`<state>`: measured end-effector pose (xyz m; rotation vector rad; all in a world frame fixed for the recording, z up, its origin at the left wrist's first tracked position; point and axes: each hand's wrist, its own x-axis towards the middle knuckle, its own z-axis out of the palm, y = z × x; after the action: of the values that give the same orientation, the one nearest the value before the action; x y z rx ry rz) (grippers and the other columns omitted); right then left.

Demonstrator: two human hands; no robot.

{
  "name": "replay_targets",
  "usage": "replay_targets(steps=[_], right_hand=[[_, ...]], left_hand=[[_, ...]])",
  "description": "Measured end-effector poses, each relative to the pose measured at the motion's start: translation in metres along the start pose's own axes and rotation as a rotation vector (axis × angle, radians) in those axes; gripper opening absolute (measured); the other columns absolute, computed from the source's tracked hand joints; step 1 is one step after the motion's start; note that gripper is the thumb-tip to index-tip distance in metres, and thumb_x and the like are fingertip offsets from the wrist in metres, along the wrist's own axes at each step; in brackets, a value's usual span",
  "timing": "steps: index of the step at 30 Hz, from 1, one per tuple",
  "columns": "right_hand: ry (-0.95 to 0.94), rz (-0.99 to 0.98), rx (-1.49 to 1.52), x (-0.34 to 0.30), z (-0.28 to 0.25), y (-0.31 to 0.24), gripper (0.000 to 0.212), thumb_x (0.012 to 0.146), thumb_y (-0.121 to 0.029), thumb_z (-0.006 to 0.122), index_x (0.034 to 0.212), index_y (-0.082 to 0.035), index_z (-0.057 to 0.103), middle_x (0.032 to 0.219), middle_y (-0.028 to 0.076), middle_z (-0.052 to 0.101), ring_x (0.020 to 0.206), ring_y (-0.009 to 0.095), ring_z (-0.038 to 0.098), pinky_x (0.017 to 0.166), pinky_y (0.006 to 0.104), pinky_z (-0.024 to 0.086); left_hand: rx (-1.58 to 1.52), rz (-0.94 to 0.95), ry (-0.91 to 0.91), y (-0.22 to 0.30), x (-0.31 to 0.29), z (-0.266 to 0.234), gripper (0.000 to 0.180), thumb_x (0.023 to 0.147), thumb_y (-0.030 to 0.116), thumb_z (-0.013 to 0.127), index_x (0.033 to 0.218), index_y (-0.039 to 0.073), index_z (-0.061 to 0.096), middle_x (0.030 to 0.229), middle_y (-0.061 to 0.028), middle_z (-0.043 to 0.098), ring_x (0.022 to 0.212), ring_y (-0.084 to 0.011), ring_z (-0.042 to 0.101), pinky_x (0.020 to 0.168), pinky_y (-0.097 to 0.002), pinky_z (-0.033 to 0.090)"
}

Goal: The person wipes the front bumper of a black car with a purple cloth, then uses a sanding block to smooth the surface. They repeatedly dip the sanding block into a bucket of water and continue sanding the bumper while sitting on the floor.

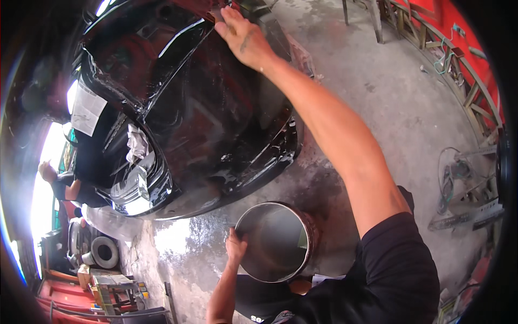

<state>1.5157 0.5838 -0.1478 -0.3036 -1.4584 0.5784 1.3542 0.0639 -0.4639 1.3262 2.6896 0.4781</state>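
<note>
My left hand (235, 247) is closed on the rim of a round metal bucket (309, 237) with grey, cloudy liquid in it, in front of my body. Stretched far forward, my right hand (244, 40) lies on the glossy black car body (216, 124). Its fingers look extended, and whatever may be under the palm is hidden. The dark panel carries reflections and wet-looking streaks. Crumpled pale paper (137, 143) sits at the headlight area, and a sheet of newspaper (89, 108) is on the car's left part.
Another person (67, 186) stands beyond the car's left side. A tyre (104, 252) and a cluttered stand (116, 286) are at the lower left. Wet concrete floor (175, 237) surrounds the bucket. Metal frames (467, 210) and a red wall (480, 70) line the right.
</note>
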Motion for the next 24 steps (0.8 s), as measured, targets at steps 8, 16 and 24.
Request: replay_targets(steps=[8, 16, 24], right_hand=[[-0.119, -0.168, -0.003, -0.057, -0.009, -0.008, 0.057, 0.109, -0.038, 0.053, 0.149, 0.002, 0.052, 0.162, 0.022, 0.044, 0.151, 0.039, 0.040, 0.127, 0.0557, 0.022], [-0.135, -0.021, 0.070, -0.086, -0.001, -0.013, 0.058, 0.111, -0.037, 0.050, 0.158, -0.004, 0.044, 0.169, 0.015, 0.034, 0.159, 0.031, 0.026, 0.131, 0.0455, 0.014], [-0.129, 0.119, 0.018, 0.025, -0.013, 0.033, 0.063, 0.111, -0.047, 0.042, 0.157, -0.004, 0.047, 0.168, 0.016, 0.037, 0.158, 0.033, 0.030, 0.128, 0.0577, 0.016]], left_hand=[[-0.005, -0.119, -0.050, -0.006, -0.008, -0.016, 0.046, 0.087, 0.024, 0.076, 0.120, -0.001, 0.056, 0.101, -0.0297, 0.073, 0.099, -0.0510, 0.070, 0.085, -0.0559, 0.056], [-0.017, -0.143, -0.051, -0.010, -0.014, -0.016, 0.047, 0.087, 0.021, 0.075, 0.126, 0.002, 0.056, 0.108, -0.0276, 0.073, 0.104, -0.0488, 0.070, 0.087, -0.0539, 0.055], [0.003, -0.130, -0.075, 0.006, -0.002, -0.007, 0.046, 0.088, 0.025, 0.076, 0.125, 0.003, 0.058, 0.109, -0.0277, 0.073, 0.106, -0.0476, 0.070, 0.089, -0.0527, 0.055]])
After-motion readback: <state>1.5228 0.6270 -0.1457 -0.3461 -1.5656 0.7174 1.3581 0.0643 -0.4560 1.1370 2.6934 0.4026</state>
